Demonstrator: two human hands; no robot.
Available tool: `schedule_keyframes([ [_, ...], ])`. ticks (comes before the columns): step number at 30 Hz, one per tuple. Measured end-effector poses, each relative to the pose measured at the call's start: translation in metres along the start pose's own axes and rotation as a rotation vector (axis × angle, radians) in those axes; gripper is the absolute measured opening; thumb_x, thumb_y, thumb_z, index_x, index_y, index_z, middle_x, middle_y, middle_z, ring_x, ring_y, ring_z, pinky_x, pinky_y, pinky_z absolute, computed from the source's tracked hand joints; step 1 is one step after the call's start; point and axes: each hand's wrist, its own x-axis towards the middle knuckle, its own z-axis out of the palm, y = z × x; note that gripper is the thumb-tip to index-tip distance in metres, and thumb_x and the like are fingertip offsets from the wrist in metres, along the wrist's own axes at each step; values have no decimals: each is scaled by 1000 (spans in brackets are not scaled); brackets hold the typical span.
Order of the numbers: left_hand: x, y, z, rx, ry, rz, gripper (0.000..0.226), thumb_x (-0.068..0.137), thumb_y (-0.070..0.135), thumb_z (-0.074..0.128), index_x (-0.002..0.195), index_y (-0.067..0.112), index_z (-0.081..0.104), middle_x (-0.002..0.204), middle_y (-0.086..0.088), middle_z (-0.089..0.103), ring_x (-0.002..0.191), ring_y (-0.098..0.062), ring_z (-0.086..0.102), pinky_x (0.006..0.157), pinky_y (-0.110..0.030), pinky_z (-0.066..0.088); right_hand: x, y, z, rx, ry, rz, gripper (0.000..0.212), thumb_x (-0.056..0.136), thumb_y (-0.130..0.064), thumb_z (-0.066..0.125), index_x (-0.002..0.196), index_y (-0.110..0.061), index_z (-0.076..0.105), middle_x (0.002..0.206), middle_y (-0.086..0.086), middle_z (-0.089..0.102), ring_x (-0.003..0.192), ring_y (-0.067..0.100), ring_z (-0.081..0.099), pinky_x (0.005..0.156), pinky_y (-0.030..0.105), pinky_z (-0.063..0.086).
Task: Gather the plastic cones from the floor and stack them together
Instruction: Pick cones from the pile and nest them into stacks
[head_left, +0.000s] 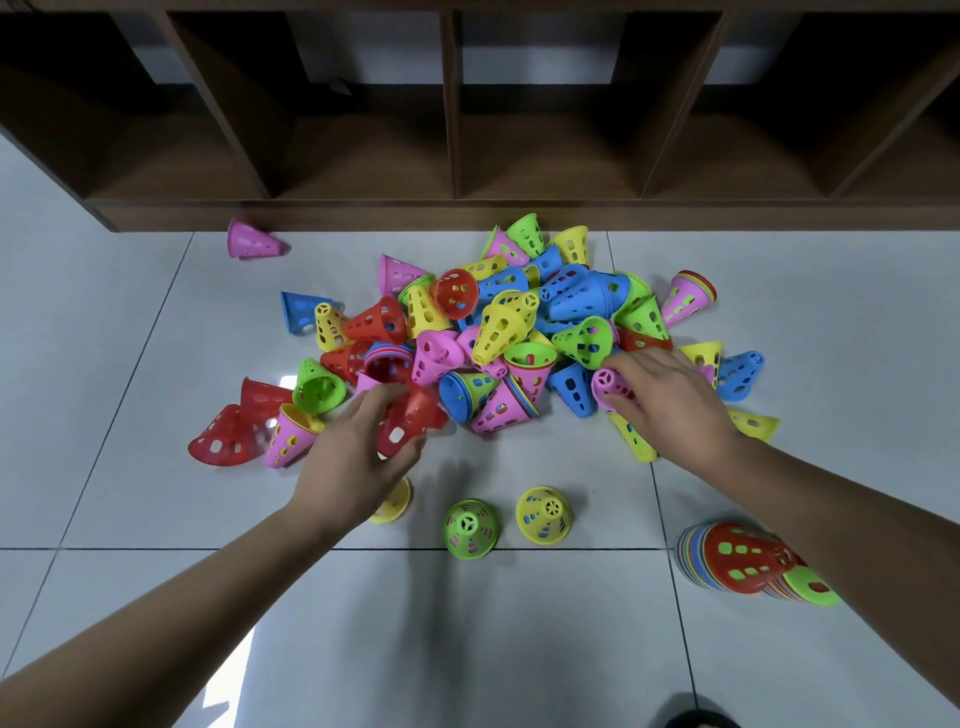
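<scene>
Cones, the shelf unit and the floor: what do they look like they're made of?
Cones: thin moulded plastic, bright, slightly glossy, with cut-out holes; the red cone gripped by the left hand looks faintly translucent. Shelf unit: dark brown wood or wood-look laminate, matt. Floor: pale glazed tiles, probably ceramic, with grout lines and bright reflections.

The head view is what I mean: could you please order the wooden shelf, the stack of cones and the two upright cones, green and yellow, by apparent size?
1. wooden shelf
2. stack of cones
3. green cone and yellow cone: they look alike, so I will not rank one above the other.
</scene>
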Motion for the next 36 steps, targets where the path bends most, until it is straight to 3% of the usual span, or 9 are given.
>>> schedule_keyframes([
  [3, -1, 10, -6, -72, 33, 19, 56, 92, 33, 82, 140, 31, 54, 132, 15, 62, 113, -10, 63, 87, -30, 53, -3, -18, -20, 109, 71, 43, 34, 94, -29, 76, 122, -16, 62, 111, 2, 67, 107, 28, 59, 92, 46, 48],
  [6, -11, 22, -4, -152, 9, 29, 58, 92, 34, 82, 142, 33, 52, 137, 22, 58, 118, -3, 60, 93, -24, 51, -13, -44, -35, 307, 97, 104, 35, 92, -25, 78, 123, -20, 61, 108, -4, 62, 102, 21, 59, 88, 39, 49],
  [11, -34, 33, 16, -217, -107, 16, 58, 93, 41, 79, 143, 40, 49, 134, 23, 56, 120, -5, 59, 97, -25, 51, -41, -80, -35, 574, -56, 172, 37, 90, -30, 80, 119, -33, 58, 113, -15, 60, 106, -2, 55, 86, 24, 46],
  [13, -44, 34, 26, -206, -150, 36, 57, 93, 43, 78, 141, 39, 48, 131, 24, 55, 118, -3, 58, 97, -26, 52, -52, -90, -29, 587, -126, 174, 35, 90, -34, 79, 117, -37, 57, 112, -18, 59, 106, -4, 54, 83, 22, 46],
  [18, -62, 30, 54, -158, -257, 92, 49, 93, 44, 76, 131, 36, 47, 124, 23, 49, 107, -1, 58, 87, -30, 53, -76, -101, -2, 522, -263, 67, 30, 88, -40, 70, 113, -37, 54, 105, -15, 58, 100, 8, 59, 83, 37, 53],
  [22, -66, 20, 72, -132, -344, 73, 45, 92, 45, 74, 124, 35, 44, 120, 20, 47, 98, -15, 61, 80, -36, 54, -85, -96, 22, 454, -325, 20, 28, 89, -38, 67, 114, -31, 55, 104, -12, 59, 101, 13, 57, 81, 41, 53],
  [28, -67, 9, 90, 44, -421, 28, 42, 90, 37, 74, 112, 35, 39, 114, 14, 47, 79, -30, 62, 66, -46, 55, -95, -89, 42, 406, -393, -3, 28, 95, -35, 69, 119, -27, 55, 113, -11, 61, 105, 16, 58, 82, 36, 52],
  [32, -63, 6, 89, 105, -460, 31, 42, 90, 46, 71, 118, 34, 42, 117, 13, 48, 85, -33, 65, 66, -46, 56, -85, -86, 39, 374, -482, -4, 32, 92, -37, 68, 120, -32, 52, 117, -15, 58, 111, 15, 57, 85, 38, 53],
  [36, -59, 4, 71, 33, -461, 54, 60, 84, 61, 76, 132, 40, 46, 127, 21, 50, 100, -17, 67, 74, -38, 58, -63, -73, 23, 363, -539, 15, 51, 82, -21, 64, 130, -32, 51, 126, -15, 56, 120, 10, 51, 93, 37, 52],
])
